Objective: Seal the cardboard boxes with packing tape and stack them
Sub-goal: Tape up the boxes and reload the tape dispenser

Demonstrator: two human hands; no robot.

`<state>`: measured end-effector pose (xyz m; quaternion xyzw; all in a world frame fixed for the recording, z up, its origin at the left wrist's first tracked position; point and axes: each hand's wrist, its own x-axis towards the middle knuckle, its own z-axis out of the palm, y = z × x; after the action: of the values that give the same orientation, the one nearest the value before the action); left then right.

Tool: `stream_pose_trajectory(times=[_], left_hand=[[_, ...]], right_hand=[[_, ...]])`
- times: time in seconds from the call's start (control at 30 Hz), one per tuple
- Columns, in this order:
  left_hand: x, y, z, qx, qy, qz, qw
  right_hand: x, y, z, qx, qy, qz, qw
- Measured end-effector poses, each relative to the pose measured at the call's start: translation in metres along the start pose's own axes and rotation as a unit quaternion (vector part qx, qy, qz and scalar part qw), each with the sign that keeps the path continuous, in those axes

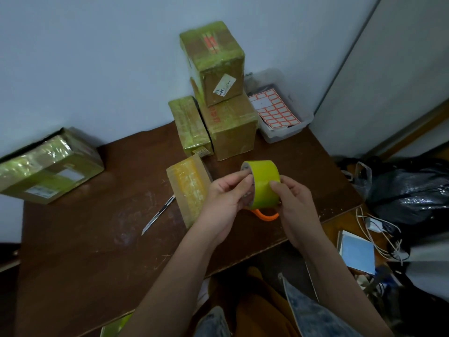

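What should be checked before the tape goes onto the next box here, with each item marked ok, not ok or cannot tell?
1. Tape roll held in both hands: ok, left hand grips its side, right hand its face.
2. Free tape end found: cannot tell, the fingers cover it.
3. Next box within reach: ok, the flat box lies beside the left hand.
4. That box still needs sealing: cannot tell, it already shows yellowish tape.
5. Cutter to hand: ok, the utility knife lies on the table, blade out.
6. Stack steady: ok, the top box sits squarely on the lower box.
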<state>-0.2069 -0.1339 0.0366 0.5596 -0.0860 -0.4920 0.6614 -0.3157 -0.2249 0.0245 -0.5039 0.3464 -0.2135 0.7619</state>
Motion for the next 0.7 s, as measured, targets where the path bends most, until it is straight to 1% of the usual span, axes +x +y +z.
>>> stream_pose_trajectory(times=[0.07, 0.1, 0.2, 0.27, 0.4, 0.47, 0.6, 0.7], left_hand=[[-0.004, 0.005, -0.003, -0.011, -0.013, 0.008, 1.000], [-0.006, 0.007, -0.003, -0.023, -0.015, 0.007, 1.000], [-0.009, 0.013, -0.005, -0.054, 0.011, -0.008, 0.998], [-0.010, 0.015, -0.009, -0.069, 0.018, -0.006, 0.997], [-0.015, 0.016, -0.014, -0.084, 0.001, 0.012, 0.996], [-0.018, 0.016, -0.016, -0.069, -0.005, 0.030, 0.997], [-0.023, 0.010, -0.018, 0.013, -0.015, 0.070, 0.997], [-0.027, 0.006, -0.018, 0.075, -0.042, 0.104, 0.991]], right_hand=[[0.001, -0.008, 0.005, -0.006, -0.019, -0.013, 1.000], [0.000, -0.010, 0.008, -0.024, -0.041, -0.027, 0.998], [-0.003, -0.011, 0.018, -0.070, -0.100, -0.071, 0.990], [-0.006, -0.013, 0.024, -0.071, -0.105, -0.080, 0.989], [-0.008, -0.014, 0.032, -0.074, -0.089, -0.084, 0.990], [-0.008, -0.013, 0.036, -0.062, -0.074, -0.073, 0.993], [-0.011, -0.019, 0.044, -0.030, -0.042, -0.041, 0.998], [-0.015, -0.025, 0.042, -0.018, -0.011, -0.002, 1.000]])
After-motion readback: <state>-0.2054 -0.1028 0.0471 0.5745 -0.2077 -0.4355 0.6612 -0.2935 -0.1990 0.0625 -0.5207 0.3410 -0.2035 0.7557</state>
